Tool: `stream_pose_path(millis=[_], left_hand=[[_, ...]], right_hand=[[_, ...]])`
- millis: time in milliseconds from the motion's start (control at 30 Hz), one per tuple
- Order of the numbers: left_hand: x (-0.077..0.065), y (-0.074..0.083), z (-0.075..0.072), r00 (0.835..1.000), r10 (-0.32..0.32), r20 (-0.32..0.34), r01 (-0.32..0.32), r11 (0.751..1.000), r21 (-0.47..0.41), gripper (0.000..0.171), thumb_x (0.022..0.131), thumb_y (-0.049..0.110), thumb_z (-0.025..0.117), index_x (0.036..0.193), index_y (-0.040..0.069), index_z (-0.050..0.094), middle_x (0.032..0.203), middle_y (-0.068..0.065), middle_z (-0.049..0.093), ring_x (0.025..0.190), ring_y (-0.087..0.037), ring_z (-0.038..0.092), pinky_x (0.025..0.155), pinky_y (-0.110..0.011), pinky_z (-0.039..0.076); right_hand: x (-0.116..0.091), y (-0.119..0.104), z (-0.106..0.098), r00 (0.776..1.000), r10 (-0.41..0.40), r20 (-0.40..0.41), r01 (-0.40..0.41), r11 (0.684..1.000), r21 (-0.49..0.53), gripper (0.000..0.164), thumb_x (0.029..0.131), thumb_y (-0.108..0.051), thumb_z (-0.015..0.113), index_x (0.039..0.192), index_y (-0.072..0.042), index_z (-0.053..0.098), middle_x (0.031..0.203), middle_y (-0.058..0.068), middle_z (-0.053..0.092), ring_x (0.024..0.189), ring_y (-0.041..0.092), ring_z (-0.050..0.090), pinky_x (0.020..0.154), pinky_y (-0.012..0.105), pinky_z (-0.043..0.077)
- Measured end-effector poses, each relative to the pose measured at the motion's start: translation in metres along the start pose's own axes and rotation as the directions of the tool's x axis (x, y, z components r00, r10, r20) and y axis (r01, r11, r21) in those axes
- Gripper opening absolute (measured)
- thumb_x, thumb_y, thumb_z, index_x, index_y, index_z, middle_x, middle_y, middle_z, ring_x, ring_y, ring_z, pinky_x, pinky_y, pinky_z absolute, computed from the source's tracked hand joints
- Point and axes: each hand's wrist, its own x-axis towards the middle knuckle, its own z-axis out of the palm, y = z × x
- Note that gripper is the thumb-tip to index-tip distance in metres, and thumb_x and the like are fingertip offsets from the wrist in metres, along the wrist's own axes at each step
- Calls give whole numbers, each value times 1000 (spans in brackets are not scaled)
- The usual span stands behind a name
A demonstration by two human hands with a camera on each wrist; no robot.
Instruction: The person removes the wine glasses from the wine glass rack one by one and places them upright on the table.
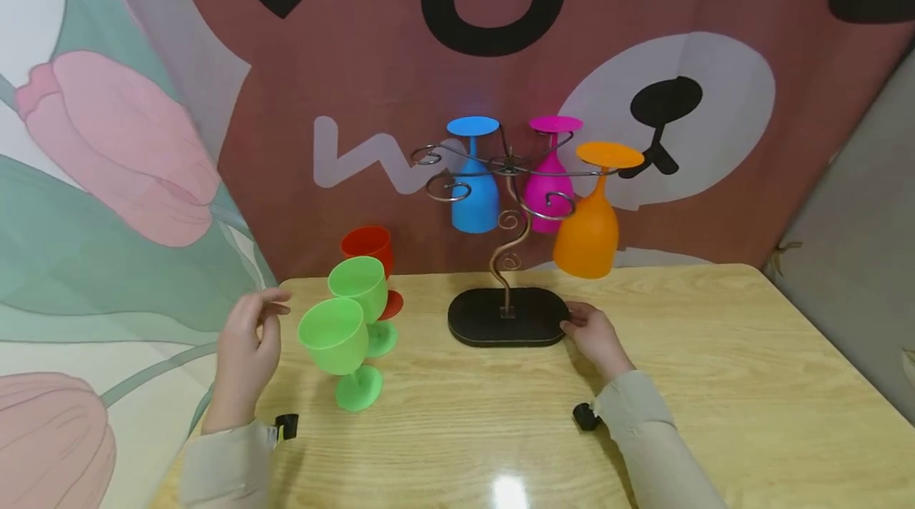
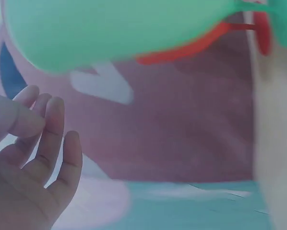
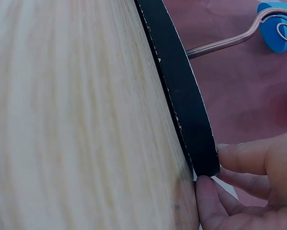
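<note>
My right hand [image 1: 592,338] pinches the right end of the black oval base [image 3: 182,91] of a metal wine glass rack [image 1: 509,235], fingers and thumb at its rim. Upside down from the rack's curled arms hang a blue goblet [image 1: 475,199], a magenta goblet [image 1: 549,183] and an orange goblet [image 1: 588,235]. Over at the left, my left hand [image 1: 249,346] is raised with loosely bent fingers and holds nothing. Just to its right stand a near green goblet [image 1: 332,338], a second green goblet [image 1: 360,291] and a red goblet [image 1: 368,247], all upright in a slanting row.
Everything stands on a light wood-grain table [image 1: 443,429]. Right behind its back edge hangs a cloth [image 1: 372,80] with a large brown cartoon face, and a flowered cloth [image 1: 107,271] borders the left side. A grey surface [image 1: 851,199] rises at the right.
</note>
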Motion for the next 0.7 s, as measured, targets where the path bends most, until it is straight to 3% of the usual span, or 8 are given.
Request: stream_pose_path(millis=[67,133,333,533,600,700], left_hand=[[9,15,1,994,108,-16,-107,993,54,32,91,-19,46,109,-5,68,98,-17,66,87,-16,60,77,-20,42],[17,32,5,985,171,-7,-170,984,62,32,89,-20,48,107,-3,69,98,-15,65,88,-24,60,78,-23,43],[29,77,25,955,280,102,-285,958,37,28,87,-18,58,106,0,67,103,-12,63,88,-23,63,76,-27,52],[30,104,60,930,316,189,-307,949,-76,25,88,-14,62,108,1,67,105,-11,63,92,-22,62,76,-33,57],[30,110,74,924,313,219,-295,949,-111,22,90,-12,61,108,0,67,106,-11,63,92,-22,61,77,-33,57],[28,115,98,920,300,252,-266,951,-159,20,92,-10,60,107,0,67,107,-11,62,92,-21,61,79,-31,57]], right_hand=[[0,0,0,1000,0,1,0,1000,4,45,99,1,57,140,16,46,134,39,52,123,51,53,101,56,48],[-1,-1,-1,1000,-2,3,2,1000,7,45,99,1,56,140,16,46,134,39,52,123,51,53,101,56,48],[-1,0,-1,1000,10,5,-11,998,61,47,96,5,56,140,17,45,133,40,52,123,50,53,96,47,52],[1,-4,-11,999,16,-44,-9,987,158,47,96,4,54,140,16,44,129,40,52,96,33,66,72,26,56],[1,-8,-17,996,26,-87,-9,983,186,45,97,3,52,140,13,45,129,38,52,87,24,66,69,22,56],[2,-16,-25,985,38,-167,2,973,231,40,100,4,47,139,11,46,130,33,54,87,12,64,73,17,55]])
